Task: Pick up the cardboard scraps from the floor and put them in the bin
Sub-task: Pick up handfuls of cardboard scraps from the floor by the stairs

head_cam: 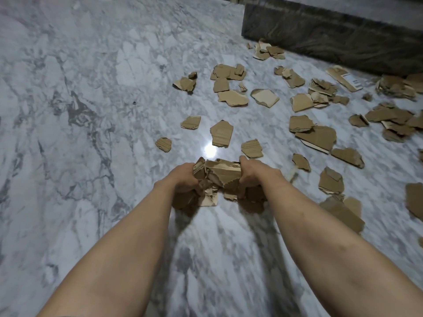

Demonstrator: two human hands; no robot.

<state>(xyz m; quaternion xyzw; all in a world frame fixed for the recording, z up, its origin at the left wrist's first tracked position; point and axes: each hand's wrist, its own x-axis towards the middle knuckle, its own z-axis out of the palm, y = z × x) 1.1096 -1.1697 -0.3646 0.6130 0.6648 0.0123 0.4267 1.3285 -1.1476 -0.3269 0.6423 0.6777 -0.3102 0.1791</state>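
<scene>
A floor of polished white and grey marble [96, 115] is seen over the whole view, and a bright lamp reflection [210, 151] is shown on it close to the centre. At 1 o'clock a dark stone ledge [320, 35] with a veined face is placed along the far edge of the floor. Loose cardboard scraps [231, 98] are scattered on the marble from 12 o'clock round to 3 o'clock, some single and some overlapped in small heaps, and a few are laid just against the foot of the ledge. Two bare forearms are stretched out from 6 o'clock toward the centre. A bundle of torn cardboard [219, 177] is held between both hands: the left hand [185, 179] is curled round its 9 o'clock side and the right hand [254, 176] is clenched on its 3 o'clock side. Whether the bundle is lifted or is touching the floor cannot be told. The nearest loose pieces are found just beyond the fingers, at 12 and 1 o'clock.
</scene>
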